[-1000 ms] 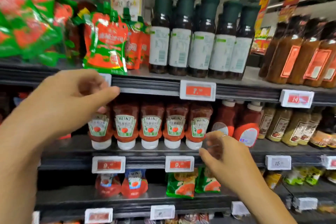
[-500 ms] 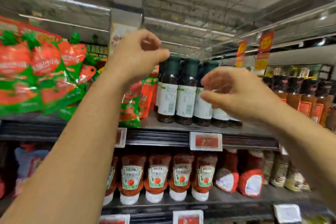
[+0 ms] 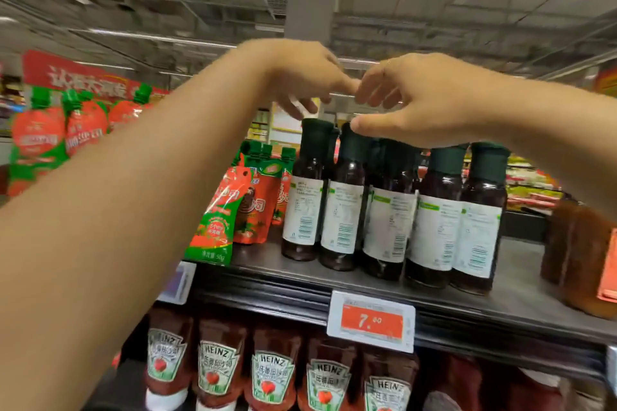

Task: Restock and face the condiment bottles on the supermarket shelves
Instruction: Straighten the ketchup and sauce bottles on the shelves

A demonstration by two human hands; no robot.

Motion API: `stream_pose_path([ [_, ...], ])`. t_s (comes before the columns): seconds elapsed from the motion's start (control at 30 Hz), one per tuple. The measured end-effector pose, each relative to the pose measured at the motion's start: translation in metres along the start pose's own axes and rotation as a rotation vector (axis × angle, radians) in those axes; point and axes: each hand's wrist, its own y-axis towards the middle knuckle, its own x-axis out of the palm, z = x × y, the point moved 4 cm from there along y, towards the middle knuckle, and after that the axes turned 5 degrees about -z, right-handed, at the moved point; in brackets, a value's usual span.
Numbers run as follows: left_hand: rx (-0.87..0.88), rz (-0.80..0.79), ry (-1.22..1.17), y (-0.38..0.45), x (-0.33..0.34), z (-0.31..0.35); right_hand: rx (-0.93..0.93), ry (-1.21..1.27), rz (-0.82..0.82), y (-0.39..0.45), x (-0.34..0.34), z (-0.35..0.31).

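Your left hand [image 3: 300, 77] hung above the dark bottles [image 3: 390, 207], fingers loosely curled and holding nothing; your right hand [image 3: 430, 100] met it fingertip to fingertip, thumb at a green cap [image 3: 354, 143], though I could not tell if it gripped; the bottles stood upright on the top shelf [image 3: 521, 294], beside red sauce pouches [image 3: 230, 210]; ketchup bottles [image 3: 217, 370] lined the shelf below.

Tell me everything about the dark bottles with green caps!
Five dark bottles stand upright in a front row on the top shelf, more behind. They look like glass, with dark green caps and white barcode labels facing out. The right hand hovers at the caps; contact is unclear.
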Motion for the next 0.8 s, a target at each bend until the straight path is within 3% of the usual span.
stream_pose_path([
  [0.17,-0.020,-0.054,-0.041,-0.014,0.022,-0.039,-0.025,0.048,0.055,-0.001,0.025,-0.004],
  [0.4,0.060,0.100,0.018,-0.022,0.025,-0.044,-0.043,0.031,0.279,-0.015,0.061,-0.037],
  [0.5,0.078,0.077,-0.001,-0.019,0.023,-0.047,-0.005,-0.008,0.237,-0.005,0.059,-0.036],
  [0.67,0.144,-0.146,-0.195,-0.016,0.020,-0.055,0.045,-0.129,0.056,0.021,0.037,-0.012],
  [0.8,0.109,-0.219,-0.248,-0.009,0.013,-0.060,0.026,-0.192,-0.090,0.034,0.032,-0.001],
])
